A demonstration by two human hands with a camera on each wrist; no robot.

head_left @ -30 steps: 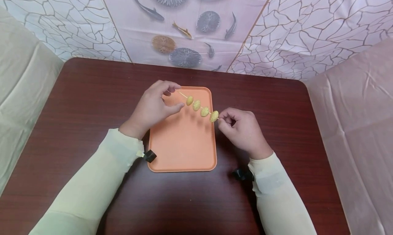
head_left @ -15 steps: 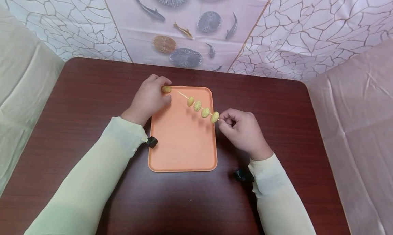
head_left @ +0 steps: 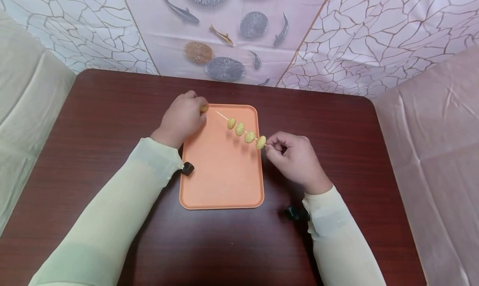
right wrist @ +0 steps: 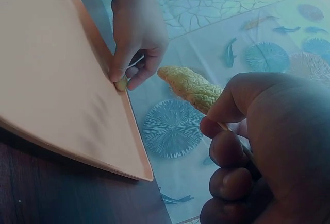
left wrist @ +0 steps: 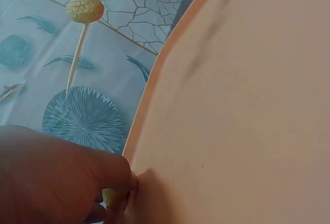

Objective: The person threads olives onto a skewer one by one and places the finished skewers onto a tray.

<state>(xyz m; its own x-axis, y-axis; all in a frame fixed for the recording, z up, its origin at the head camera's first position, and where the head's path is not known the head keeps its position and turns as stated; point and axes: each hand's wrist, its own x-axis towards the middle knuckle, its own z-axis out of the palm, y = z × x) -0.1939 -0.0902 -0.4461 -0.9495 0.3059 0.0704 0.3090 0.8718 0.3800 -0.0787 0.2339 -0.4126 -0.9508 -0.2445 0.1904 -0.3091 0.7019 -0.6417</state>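
Observation:
My right hand (head_left: 297, 159) pinches the lower end of a thin wooden skewer (head_left: 221, 114) between thumb and fingers. Several yellow, wrinkled, oval fruits (head_left: 240, 129) are threaded along it, spaced apart, with the bare tip pointing up and left. The skewer slants above an orange tray (head_left: 220, 182). At the tray's far left corner my left hand (head_left: 181, 117) pinches one loose fruit (right wrist: 121, 84) of the same kind, right at the rim. Its fingers cover most of that fruit (left wrist: 114, 197) in the left wrist view.
A dark red-brown wooden table (head_left: 337, 119) bears the tray. Behind it hangs a patterned cloth (head_left: 277, 65) with fish and round shapes, and plain fabric (head_left: 434, 153) borders the right side. A small black device (head_left: 187, 168) on the left wrist overlaps the tray's left edge.
My left hand has moved from beside the skewer tip to the tray's far left corner and closed its fingers on the loose fruit. My right hand and the skewer have stayed nearly still.

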